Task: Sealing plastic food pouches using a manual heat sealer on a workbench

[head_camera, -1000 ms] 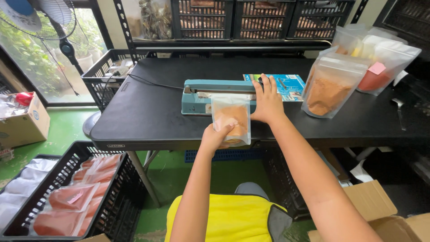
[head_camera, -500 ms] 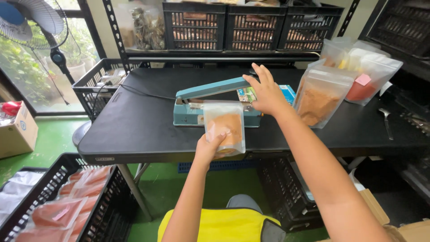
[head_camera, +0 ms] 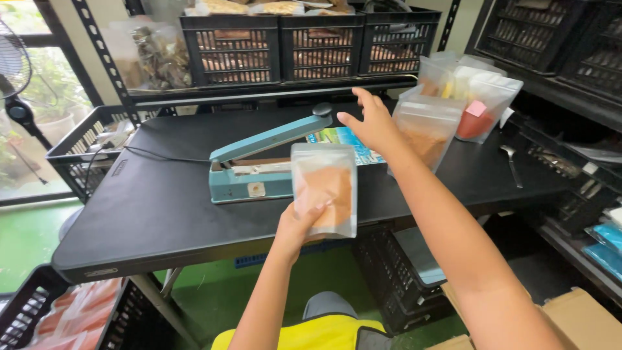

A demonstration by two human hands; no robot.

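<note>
- While the left hand [head_camera: 303,223] grips the lower edge of a clear stand-up pouch [head_camera: 324,188] filled with orange-brown powder, the pouch stands upright above that hand, held in the air over the near edge of the black counter [head_camera: 162,214].
- Left fingers curl around the pouch's bottom left corner, with the thumb pressed on its front face.
- Just behind the pouch and a little to its left sits a teal impulse heat sealer [head_camera: 256,172], its arm raised at a slant with the black knob [head_camera: 322,109] at the high end.
- Right hand [head_camera: 372,123] is spread wide and holds nothing; it hovers over the counter just right of the knob, above and to the right of the pouch, clear of it.
- Beside the right hand, further right, stand more filled clear pouches [head_camera: 424,126], one in front with the same brownish powder.
- A metal spoon [head_camera: 510,162] lies on the counter near its right end.
- Black plastic crates [head_camera: 295,45] line the shelf behind the counter.
- Lower left, a black crate [head_camera: 26,304] on the floor holds flat pouches of orange contents.
</note>
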